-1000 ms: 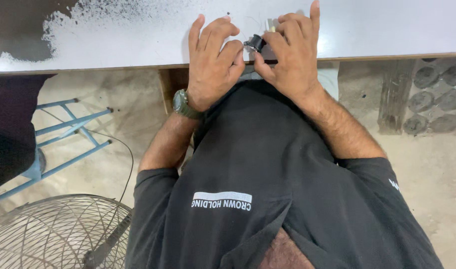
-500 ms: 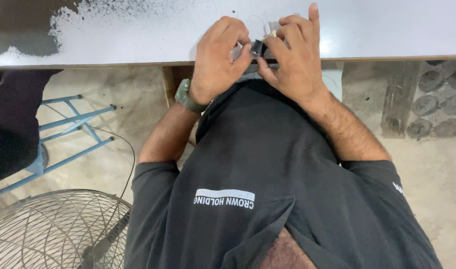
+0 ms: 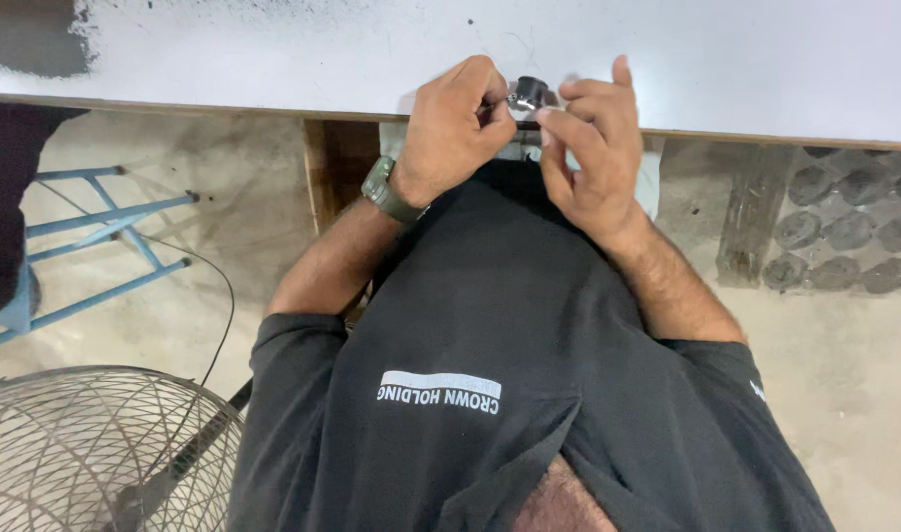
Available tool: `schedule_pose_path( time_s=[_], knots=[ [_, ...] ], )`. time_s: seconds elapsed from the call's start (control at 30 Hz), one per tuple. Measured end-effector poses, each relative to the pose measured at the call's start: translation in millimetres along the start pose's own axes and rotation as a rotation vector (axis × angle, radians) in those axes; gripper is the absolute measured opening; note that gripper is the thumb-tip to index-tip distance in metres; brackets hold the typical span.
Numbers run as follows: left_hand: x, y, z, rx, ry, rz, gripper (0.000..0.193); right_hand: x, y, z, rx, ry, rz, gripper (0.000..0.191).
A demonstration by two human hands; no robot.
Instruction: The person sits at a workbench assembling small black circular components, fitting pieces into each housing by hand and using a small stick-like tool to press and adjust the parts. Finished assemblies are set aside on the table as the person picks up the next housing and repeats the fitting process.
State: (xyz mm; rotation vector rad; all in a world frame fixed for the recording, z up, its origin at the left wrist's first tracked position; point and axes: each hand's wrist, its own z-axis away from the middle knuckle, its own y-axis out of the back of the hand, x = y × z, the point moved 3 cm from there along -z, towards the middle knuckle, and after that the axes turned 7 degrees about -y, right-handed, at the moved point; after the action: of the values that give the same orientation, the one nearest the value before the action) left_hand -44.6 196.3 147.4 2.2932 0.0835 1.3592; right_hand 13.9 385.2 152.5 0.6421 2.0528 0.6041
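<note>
Hands meet at the near edge of the white surface [image 3: 726, 59], both closed on 1 small dark part [image 3: 530, 94] with a shiny rim, held just above that edge. The left hand [image 3: 450, 128] is curled tight, thumb and forefinger pinching the part from its left side; the right hand [image 3: 588, 148] pinches it from the right with its fingertips [image 3: 549, 116], the remaining fingers fanned upward and apart. Judged from this grip, the 2 hands brace the part between them so it can be worked close to the body, with the surface edge just behind it as a rest. A green wristwatch [image 3: 391, 189] sits on the left wrist. The person wears a black shirt [image 3: 490, 355] (white printed patch on the chest, not transcribed). What the part is cannot be determined: it is small, mostly covered by fingers, and only its top shows. Whether it touches the surface or hangs clear of it cannot be told. Below the surface, a wooden leg [image 3: 337, 167] is partly masked by the left forearm. A blue metal frame [image 3: 96, 236] is cut off at the left margin, a wire fan guard [image 3: 86, 443] is cropped at the lower left corner, and a row of round grey objects [image 3: 844, 232] lies on the floor at right, indistinct.
</note>
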Motion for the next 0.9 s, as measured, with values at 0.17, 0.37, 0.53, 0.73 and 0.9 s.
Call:
schedule_pose_path(
  time_s=[0.17, 0.37, 0.53, 0.73, 0.9],
  knots=[
    [1.5, -4.8, 0.3, 0.03, -0.029, 0.002, 0.015, 1.6, -13.4, 5.8, 0.001, 0.005, -0.067, 0.035],
    [0.2, -5.6, 2.6, 0.031, -0.03, 0.025, 0.014, 0.9, -14.6, 3.8, 0.001, 0.025, 0.008, 0.037],
    [-1.3, -6.1, 4.4, 0.026, -0.038, 0.036, 0.016, 1.8, -18.7, 3.5, 0.001, 0.054, 0.046, 0.037],
    [10.4, -16.8, -15.4, -0.056, -0.15, 0.176, 0.027, 31.4, 18.3, -3.4, 0.122, -0.085, 0.152, 0.031],
    [21.3, -10.9, -52.7, -0.027, -0.342, -0.157, 0.057, 81.8, 105.5, 17.4, 0.632, -0.386, 0.013, 0.034]
  ],
)
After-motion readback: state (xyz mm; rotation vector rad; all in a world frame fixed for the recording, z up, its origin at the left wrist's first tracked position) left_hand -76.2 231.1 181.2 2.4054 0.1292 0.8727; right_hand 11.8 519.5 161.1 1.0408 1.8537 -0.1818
